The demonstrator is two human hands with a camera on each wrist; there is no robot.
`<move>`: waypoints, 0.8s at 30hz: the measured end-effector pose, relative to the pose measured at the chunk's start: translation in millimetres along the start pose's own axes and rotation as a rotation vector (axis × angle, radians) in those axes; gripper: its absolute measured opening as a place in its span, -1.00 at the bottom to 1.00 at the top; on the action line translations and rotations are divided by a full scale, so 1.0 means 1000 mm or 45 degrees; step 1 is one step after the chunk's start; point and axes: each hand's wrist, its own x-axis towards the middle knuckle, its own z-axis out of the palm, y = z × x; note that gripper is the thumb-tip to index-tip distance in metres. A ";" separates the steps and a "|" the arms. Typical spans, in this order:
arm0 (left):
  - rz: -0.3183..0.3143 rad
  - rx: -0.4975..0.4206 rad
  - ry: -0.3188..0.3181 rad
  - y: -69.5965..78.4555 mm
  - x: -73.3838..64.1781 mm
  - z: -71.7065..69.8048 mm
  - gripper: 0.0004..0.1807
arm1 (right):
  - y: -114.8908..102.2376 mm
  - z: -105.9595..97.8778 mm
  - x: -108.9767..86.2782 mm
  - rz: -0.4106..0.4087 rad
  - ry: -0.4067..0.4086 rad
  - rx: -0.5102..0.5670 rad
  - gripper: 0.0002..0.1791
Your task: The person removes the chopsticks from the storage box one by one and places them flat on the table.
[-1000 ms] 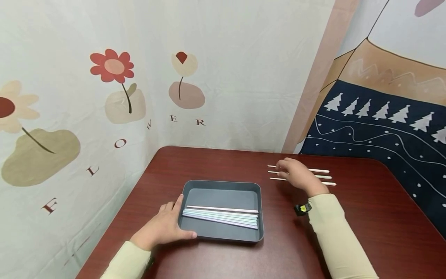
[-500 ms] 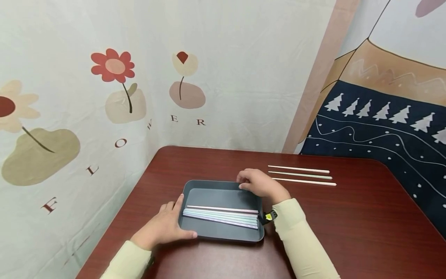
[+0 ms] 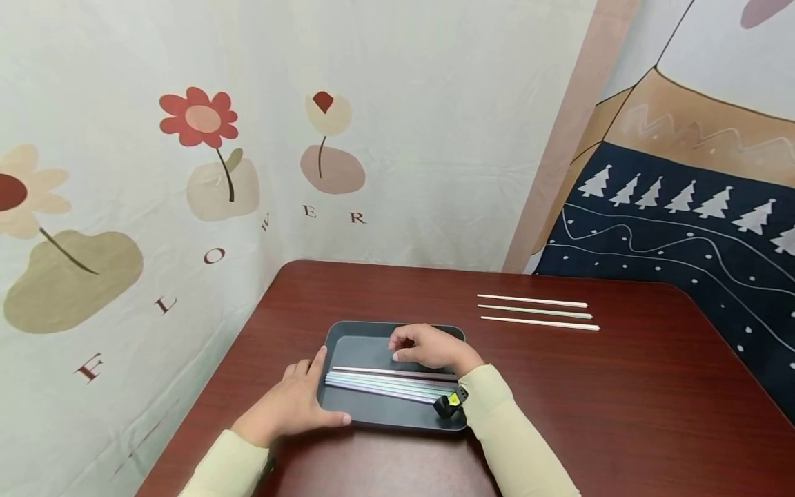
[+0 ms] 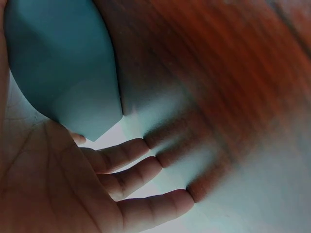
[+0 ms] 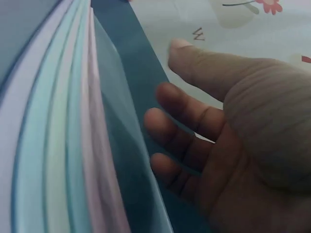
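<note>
Nearest, a pale yellow sleeve point(image 3: 226, 459) leads to the left hand point(image 3: 295, 402), which is spread wide and lies against the left end of a dark grey rectangular tray point(image 3: 363, 348). Its index finger runs along the tray's left rim, and its thumb reaches out along the near wall by the corner. The other fingers extend loosely beside the tray, their tips down at the glossy dark red-brown bench point(image 3: 627, 386); they are nearly straight, touching rather than curling round anything.

Just right of the left hand, inside the tray, lies a close row of slender pastel chopsticks point(image 3: 385, 386) in lilac, aqua and cream tones, with a pink chopstick point(image 3: 373, 371) along the row's far side. Their right ends pass beneath the right wrist, which wears a black device point(image 3: 445, 406) with a yellow patch.

Farther on, the right hand point(image 3: 428, 346) hangs over the far right part of the tray, beyond the row. Its fingers bend loosely, with a plain gap between thumb and fingertips; it has hold of nothing and is apart from the chopsticks.

Right of the right hand and farther away, three pale chopsticks point(image 3: 534, 311) lie side by side on the bench, slightly apart. Beyond both hands hangs a whitish cloth point(image 3: 435, 138) printed with flowers and letters.
</note>
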 end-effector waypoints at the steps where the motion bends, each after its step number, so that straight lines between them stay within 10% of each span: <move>1: -0.005 0.001 -0.001 0.000 0.000 0.000 0.59 | 0.001 0.001 0.000 0.001 -0.010 0.000 -0.90; 24: -0.007 -0.005 -0.004 0.000 0.001 0.001 0.60 | -0.002 0.013 0.004 -0.035 -0.129 -0.346 -0.90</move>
